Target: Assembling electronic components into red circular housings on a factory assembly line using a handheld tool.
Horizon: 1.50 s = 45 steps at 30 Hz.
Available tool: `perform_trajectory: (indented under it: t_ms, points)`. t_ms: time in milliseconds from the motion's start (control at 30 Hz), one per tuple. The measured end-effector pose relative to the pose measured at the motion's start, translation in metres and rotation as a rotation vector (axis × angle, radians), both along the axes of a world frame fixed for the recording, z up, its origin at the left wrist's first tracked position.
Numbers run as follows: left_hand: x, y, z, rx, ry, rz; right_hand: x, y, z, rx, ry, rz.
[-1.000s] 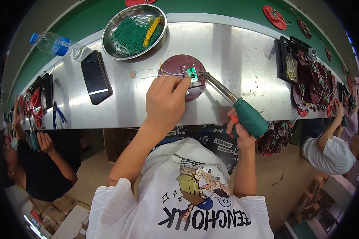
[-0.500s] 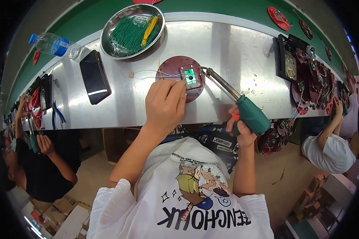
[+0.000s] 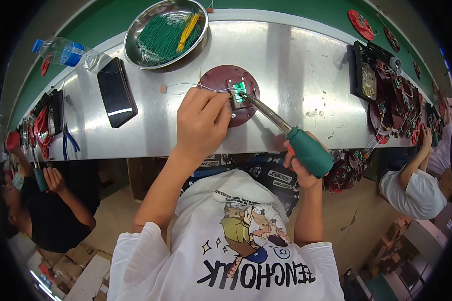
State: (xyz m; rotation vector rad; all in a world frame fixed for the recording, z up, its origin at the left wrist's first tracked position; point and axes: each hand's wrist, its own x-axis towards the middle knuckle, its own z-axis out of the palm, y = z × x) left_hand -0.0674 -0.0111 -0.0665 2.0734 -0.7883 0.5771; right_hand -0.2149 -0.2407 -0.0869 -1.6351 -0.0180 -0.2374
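Observation:
A dark red round disc [image 3: 213, 77] lies on the metal bench, with a small green circuit board [image 3: 239, 88] on it. My left hand [image 3: 201, 118] reaches over the disc's lower left, thumb and fingers pinched together at the board's left edge; what they hold is hidden. Thin white wires [image 3: 186, 91] run leftward from the board past these fingers to a small tan piece [image 3: 163, 89]. A yellow wire [image 3: 200, 78] sticks up near the disc's left rim. My right hand [image 3: 305, 173] grips the green handle of a soldering iron [image 3: 309, 150], whose tip touches or nearly touches the board.
A steel bowl [image 3: 202, 47] of green and yellow wires stands behind the disc. To the left are a phone [image 3: 116, 93] and a plastic bottle [image 3: 60, 52]. A black tray [image 3: 356, 75] and piled dark red discs [image 3: 394, 108] stand right. Co-workers sit on both sides.
The soldering iron's tip has moved left and down from the disc's right rim onto the green board. My left hand has shifted slightly left, still pinched.

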Motion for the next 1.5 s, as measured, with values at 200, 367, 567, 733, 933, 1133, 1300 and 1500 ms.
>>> perform_trajectory:
  t_ms: [200, 367, 567, 733, 933, 1133, 1300, 1500]
  points:
    - [0.000, 0.000, -0.007, 0.024, -0.032, 0.017, 0.001, -0.001, 0.001, -0.072, 0.001, -0.004]
    - [0.001, 0.000, -0.008, -0.007, -0.057, -0.008, 0.000, -0.005, 0.000, -0.157, -0.021, 0.001]
    - [0.002, 0.001, -0.010, 0.026, -0.040, -0.014, 0.001, -0.006, 0.001, -0.131, 0.014, 0.004]
    - [0.003, 0.001, -0.009, 0.020, -0.037, -0.016, 0.001, -0.008, 0.004, -0.093, 0.057, 0.016]
    - [0.003, 0.000, -0.009, 0.019, -0.040, -0.016, -0.007, -0.004, 0.001, 0.246, 0.046, -0.042]
    - [0.002, 0.001, -0.009, 0.042, -0.021, -0.008, -0.005, -0.023, 0.003, 0.281, -0.034, -0.139]
    - [0.000, 0.003, -0.006, 0.077, 0.017, -0.002, 0.002, -0.033, 0.006, 0.338, -0.116, -0.118]
    - [0.005, 0.013, 0.017, 0.002, 0.017, 0.036, 0.004, -0.040, -0.001, 0.488, -0.143, -0.147]
